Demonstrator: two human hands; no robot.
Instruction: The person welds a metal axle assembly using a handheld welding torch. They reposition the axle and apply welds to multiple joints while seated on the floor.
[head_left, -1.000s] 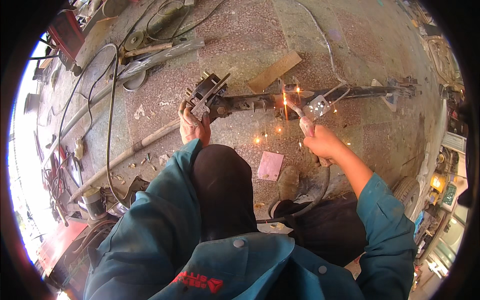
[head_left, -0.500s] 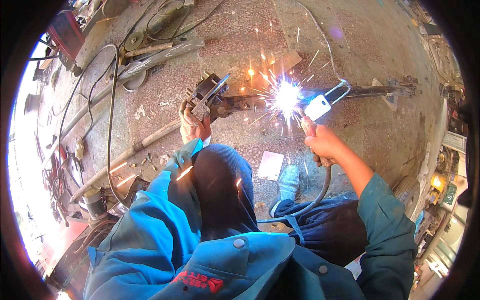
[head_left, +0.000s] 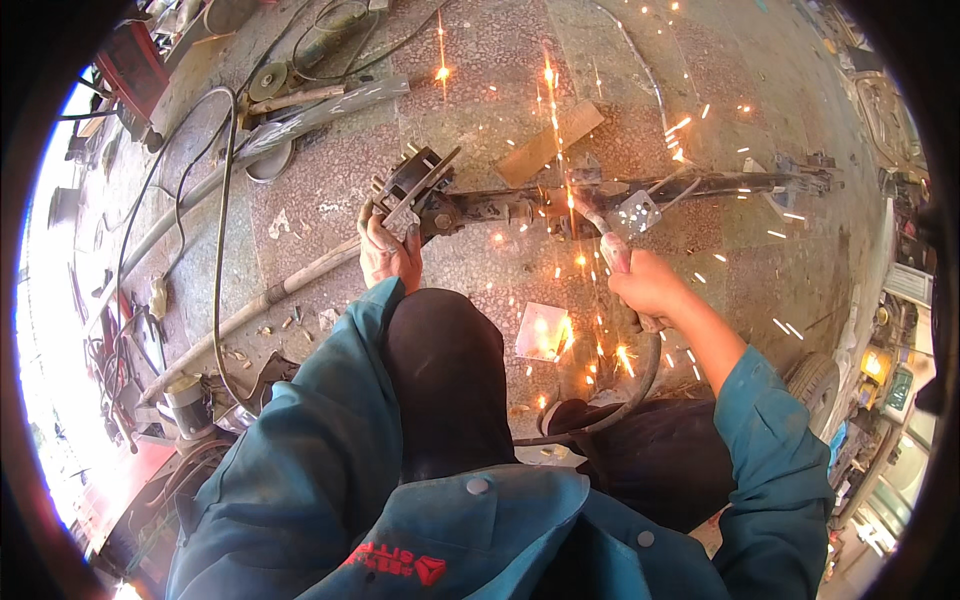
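Observation:
My left hand point(head_left: 388, 255) is wrapped round the lower left of a dark wheel hub point(head_left: 413, 184) with protruding studs, at the left end of a long dark metal axle beam point(head_left: 735, 183). My right hand point(head_left: 642, 290) grips a welding torch point(head_left: 604, 230), its cable looping below. The torch's tip is at the middle of the beam; sparks hide whether it touches. Orange sparks fly above and below there. Just right of the torch is a small pale plate with a wire handle point(head_left: 640, 210). A brown flat board point(head_left: 525, 152) lies behind the beam.
A long pipe point(head_left: 300, 275), cables point(head_left: 220, 330) and metal bars point(head_left: 330, 110) lie along the left, near a red machine point(head_left: 135, 70). A square plate point(head_left: 537, 330) lies on the tiled floor point(head_left: 480, 70) before my knee. A tyre point(head_left: 812, 380) and assorted containers stand at the right.
The bright white arc of half a second ago has gone out, leaving orange sparks scattered much more widely over the floor. Both hands have stayed almost still on what they hold.

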